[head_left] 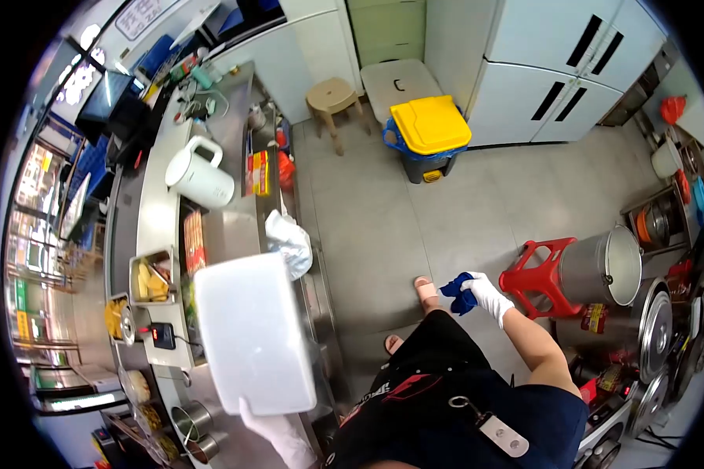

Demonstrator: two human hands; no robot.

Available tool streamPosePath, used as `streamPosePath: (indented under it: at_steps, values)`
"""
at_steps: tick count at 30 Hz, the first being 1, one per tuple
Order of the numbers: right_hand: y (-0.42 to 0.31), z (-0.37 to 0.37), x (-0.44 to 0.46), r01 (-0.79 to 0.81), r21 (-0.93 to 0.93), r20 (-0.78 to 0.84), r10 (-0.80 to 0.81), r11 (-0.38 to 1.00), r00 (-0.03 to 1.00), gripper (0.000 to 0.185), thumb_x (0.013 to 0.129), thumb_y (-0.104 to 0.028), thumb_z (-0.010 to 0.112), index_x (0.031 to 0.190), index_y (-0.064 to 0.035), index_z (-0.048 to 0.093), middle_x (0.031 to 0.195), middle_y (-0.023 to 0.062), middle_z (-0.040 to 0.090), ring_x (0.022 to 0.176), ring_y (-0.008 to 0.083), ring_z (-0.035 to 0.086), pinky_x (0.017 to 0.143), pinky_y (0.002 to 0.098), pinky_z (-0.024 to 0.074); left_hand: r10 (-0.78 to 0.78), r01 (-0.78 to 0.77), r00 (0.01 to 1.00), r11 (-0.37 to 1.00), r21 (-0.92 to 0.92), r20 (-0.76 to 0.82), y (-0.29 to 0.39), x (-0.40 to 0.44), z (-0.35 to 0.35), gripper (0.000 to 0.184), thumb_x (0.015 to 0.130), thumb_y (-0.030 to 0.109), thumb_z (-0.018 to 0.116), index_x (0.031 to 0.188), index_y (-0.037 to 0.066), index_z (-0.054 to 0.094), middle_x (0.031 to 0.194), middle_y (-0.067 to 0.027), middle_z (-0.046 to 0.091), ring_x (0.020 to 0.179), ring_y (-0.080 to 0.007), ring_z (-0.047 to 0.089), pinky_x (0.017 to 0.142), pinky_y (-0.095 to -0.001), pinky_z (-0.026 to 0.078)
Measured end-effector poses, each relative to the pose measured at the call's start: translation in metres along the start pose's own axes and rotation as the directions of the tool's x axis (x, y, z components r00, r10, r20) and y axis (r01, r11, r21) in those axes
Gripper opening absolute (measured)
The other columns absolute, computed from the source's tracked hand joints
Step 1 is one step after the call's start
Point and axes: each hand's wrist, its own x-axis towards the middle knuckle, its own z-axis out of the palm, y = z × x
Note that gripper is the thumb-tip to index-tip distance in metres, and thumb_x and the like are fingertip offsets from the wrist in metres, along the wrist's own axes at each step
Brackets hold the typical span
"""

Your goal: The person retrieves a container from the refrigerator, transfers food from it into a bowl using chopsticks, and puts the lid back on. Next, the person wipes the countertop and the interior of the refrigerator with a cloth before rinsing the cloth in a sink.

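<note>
Dark clothing [438, 422] fills the bottom centre. Lower left, the left hand [267, 428] holds a white box [254, 336] by its near edge, fingers mostly hidden; the box blocks part of the tabletop [231, 234]. Right of centre, the right hand [485, 294] curls round blue cloth [460, 295], fingertips unclear.

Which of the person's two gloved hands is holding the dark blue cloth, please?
The right hand holds the dark blue cloth; the left hand instead grips the edge of a pale plastic container.
</note>
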Motion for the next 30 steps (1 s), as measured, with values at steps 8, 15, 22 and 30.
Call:
streamPosePath:
  at_steps: [8,15,22,30]
  values:
    - [-0.091,-0.051,-0.036,0.2,0.377,0.111,-0.258,0.904,0.96,0.045,0.077,0.005,0.05,0.122,-0.0033,0.052,0.106,0.0179,0.062,0.082,0.0291,0.065,0.059,0.0417,0.0564,-0.257,0.283,0.848,0.959,0.014,0.464,-0.119,0.001,0.245,0.057,0.087,0.031,0.048,0.133,-0.002,0.038,0.126,-0.0174,0.051,0.115,-0.0321,0.05,0.098,-0.0435,0.04]
    - [-0.191,-0.138,-0.031,0.385,0.627,0.138,-0.584,0.677,0.8,0.07,0.087,-0.051,0.057,0.136,-0.0062,0.036,0.125,0.011,0.051,0.107,0.0205,0.054,0.087,0.0377,0.049,-0.465,0.458,0.597,0.867,0.198,0.654,-0.243,-0.051,0.448,0.056,0.084,0.022,0.054,0.134,0.0,0.039,0.127,-0.015,0.051,0.116,-0.0301,0.049,0.1,-0.0424,0.039]
    - [-0.25,-0.248,-0.02,0.664,0.421,-0.22,-0.64,0.618,0.736,0.094,0.083,-0.058,0.059,0.146,-0.0076,0.011,0.147,0.0123,0.024,0.136,0.0227,0.022,0.11,0.0382,0.0237,-0.564,0.361,0.349,0.818,0.448,0.748,-0.322,-0.125,0.616,0.059,0.081,0.017,0.058,0.135,0.002,0.038,0.13,-0.0136,0.049,0.118,-0.0286,0.048,0.102,-0.0409,0.037]
    - [-0.351,-0.372,0.028,0.79,0.417,-0.643,-0.469,0.449,0.606,0.064,0.085,-0.028,0.063,0.135,-0.0007,0.036,0.127,0.0101,0.05,0.117,0.022,0.049,0.1,0.0364,0.039,-0.685,0.41,0.006,0.666,0.623,0.729,-0.436,-0.176,0.803,0.053,0.083,0.017,0.055,0.131,0.0,0.042,0.124,-0.0131,0.053,0.115,-0.028,0.05,0.1,-0.04,0.037]
